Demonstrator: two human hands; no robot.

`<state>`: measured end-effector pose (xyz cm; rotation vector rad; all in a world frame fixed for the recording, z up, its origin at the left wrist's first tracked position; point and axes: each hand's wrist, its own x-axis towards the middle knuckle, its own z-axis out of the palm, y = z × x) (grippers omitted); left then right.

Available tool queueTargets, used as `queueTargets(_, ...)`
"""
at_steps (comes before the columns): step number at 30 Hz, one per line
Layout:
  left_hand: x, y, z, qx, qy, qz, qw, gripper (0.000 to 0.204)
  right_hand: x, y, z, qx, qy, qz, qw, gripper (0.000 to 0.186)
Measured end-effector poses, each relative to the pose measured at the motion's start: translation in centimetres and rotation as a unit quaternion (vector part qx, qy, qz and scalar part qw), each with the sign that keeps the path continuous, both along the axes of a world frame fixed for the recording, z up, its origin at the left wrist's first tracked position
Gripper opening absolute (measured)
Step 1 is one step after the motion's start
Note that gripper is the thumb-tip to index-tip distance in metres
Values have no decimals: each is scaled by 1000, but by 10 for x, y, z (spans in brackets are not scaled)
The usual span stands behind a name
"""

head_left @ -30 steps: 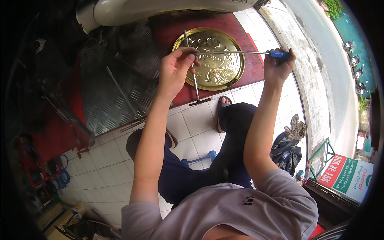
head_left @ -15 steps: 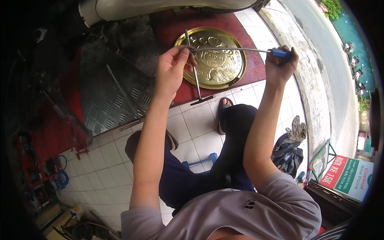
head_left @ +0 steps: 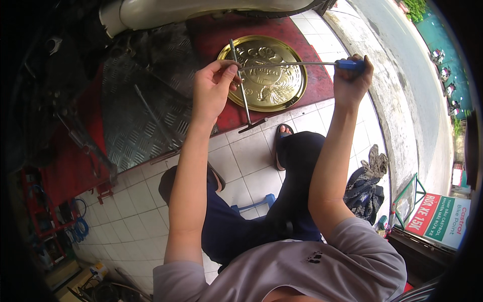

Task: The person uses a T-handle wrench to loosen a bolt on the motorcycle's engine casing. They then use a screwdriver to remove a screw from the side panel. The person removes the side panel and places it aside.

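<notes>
Out in front of me, a long thin screwdriver with a blue handle is held roughly level between my two hands. My right hand wraps its fingers round the handle. At the far end of the shaft, my left hand pinches near the tip, which the fingers hide. Below the shaft lies a round gold embossed tray on a red platform. A T-handle wrench rests across the tray's left part, its crossbar sticking out past the platform's near edge.
The red platform has a dark tread-plate at left. Dark motorbike parts stand far left, and a pale curved pipe crosses the top. A blue stool is between my legs. A dark rag lies right, beside a signboard.
The view has shifted slightly. Both hands keep the same hold on the screwdriver, and its handle end has risen a little.
</notes>
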<state>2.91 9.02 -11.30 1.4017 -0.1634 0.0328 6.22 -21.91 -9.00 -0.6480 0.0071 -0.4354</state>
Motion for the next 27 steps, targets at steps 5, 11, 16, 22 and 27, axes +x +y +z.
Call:
queueTargets(5, 1, -2, 0, -36, 12, -3, 999, 18, 0, 1, -2, 8, 7, -18, 1000, 25)
queueTargets(11, 2, -4, 0, -90, 21, -17, 996, 20, 1, 0, -3, 19, 15, -22, 999, 23)
queueTargets(16, 3, -6, 0, -114, 24, -16, 993, 21, -1, 3, -2, 20, 21, -24, 999, 24)
queueTargets(22, 3, -6, -2, -115, 32, -6, 993, 20, -1, 4, 1, -4, -5, -16, 1000, 25)
queueTargets(27, 5, -6, -4, -124, 33, 12, 992, 18, 1, 1, -3, -12, -28, 9, 999, 23)
